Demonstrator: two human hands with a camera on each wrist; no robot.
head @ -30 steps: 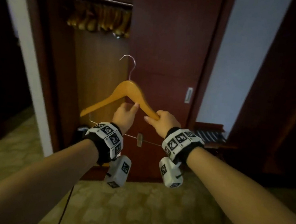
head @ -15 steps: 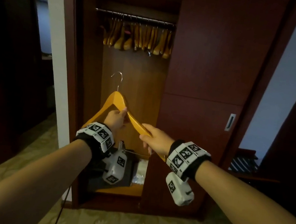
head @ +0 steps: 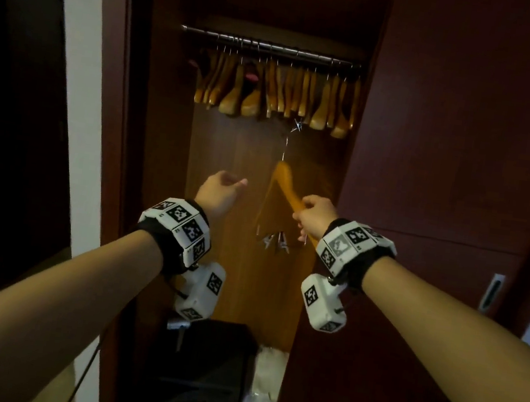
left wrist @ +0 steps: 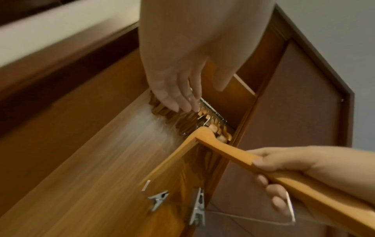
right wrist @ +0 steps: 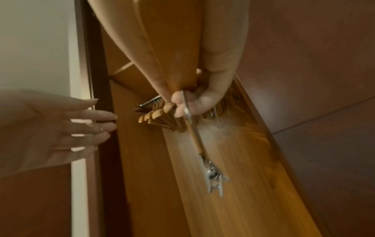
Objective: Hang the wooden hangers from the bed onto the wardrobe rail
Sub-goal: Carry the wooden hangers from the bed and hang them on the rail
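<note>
Right hand (head: 314,215) grips wooden hanger (head: 284,181) by one arm, frame center, below wardrobe rail (head: 270,45) of hung hangers (head: 278,93). Left hand (head: 219,191) loose-fingered, holding nothing, left of it. No readable writing.

wardrobe (head: 448,157): dark red-brown wood, sliding door with recessed handle (head: 491,291) | interior: lighter wood back panel (head: 248,165) | left: white wall strip (head: 73,108), dark doorway | floor: patterned beige carpet | light: dim, warm
</note>
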